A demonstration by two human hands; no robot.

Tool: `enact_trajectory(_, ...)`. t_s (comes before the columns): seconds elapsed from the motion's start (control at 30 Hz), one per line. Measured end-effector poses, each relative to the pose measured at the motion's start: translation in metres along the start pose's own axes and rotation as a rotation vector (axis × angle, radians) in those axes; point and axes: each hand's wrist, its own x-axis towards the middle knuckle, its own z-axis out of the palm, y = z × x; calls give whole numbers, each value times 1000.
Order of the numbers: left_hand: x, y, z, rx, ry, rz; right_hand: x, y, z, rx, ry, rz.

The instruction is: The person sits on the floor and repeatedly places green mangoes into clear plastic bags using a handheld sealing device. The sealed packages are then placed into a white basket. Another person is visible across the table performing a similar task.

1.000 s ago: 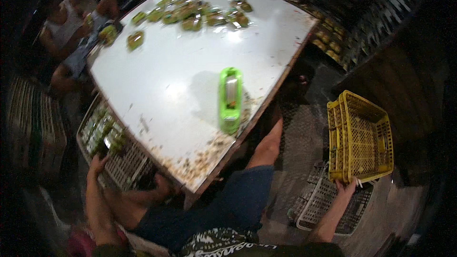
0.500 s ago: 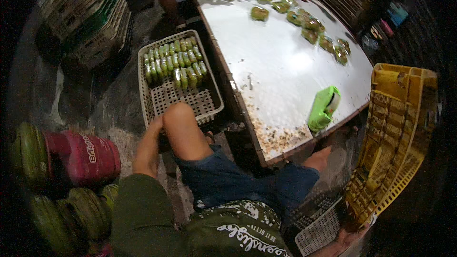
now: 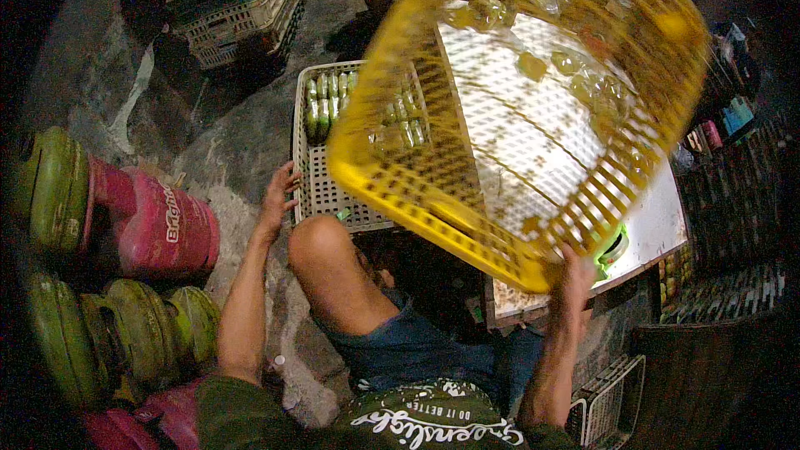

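Observation:
A yellow plastic crate [image 3: 442, 229] with slatted sides is tilted up in front of me, above the white-topped table, blurred by motion. My right hand [image 3: 572, 283] grips its near lower rim. My left hand [image 3: 277, 198], fingers apart and holding nothing, is beside the left edge of a pale plastic crate [image 3: 312, 192] on the floor. Rows of green wrapped packs [image 3: 323, 108] lie in the far part of that pale crate; the yellow crate covers some of them.
More wrapped packs [image 3: 567, 60] show through the yellow slats on the white-topped table [image 3: 658, 221]. A bright green pouch [image 3: 614, 250] lies near its front edge. Stacked crates [image 3: 237, 12] stand far left, green gourd-like rounded shapes [image 3: 142, 325] and a pink sack [image 3: 171, 225] at left.
The yellow crate has swung from my right side up across the table, held in my right hand. My left hand has come from behind my knee to the pale crate's side. The view has shifted.

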Motion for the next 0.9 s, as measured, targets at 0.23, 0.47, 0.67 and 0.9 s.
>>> enact_trajectory(0.23, -34, 18, -32, -127, 211, -368, 48, 36, 221, -187, -267, -327)
enact_trajectory(0.47, -73, -112, -17, -753, 291, -414, 92, 48, 271, -331, -551, -25)
enact_trajectory(0.67, -75, -144, 3, -773, 447, -435, 27, 50, 239, -422, -328, -550)
enact_trajectory(0.9, -27, -180, 0, -681, 639, -454, -17, 56, 238, -675, -623, -870)
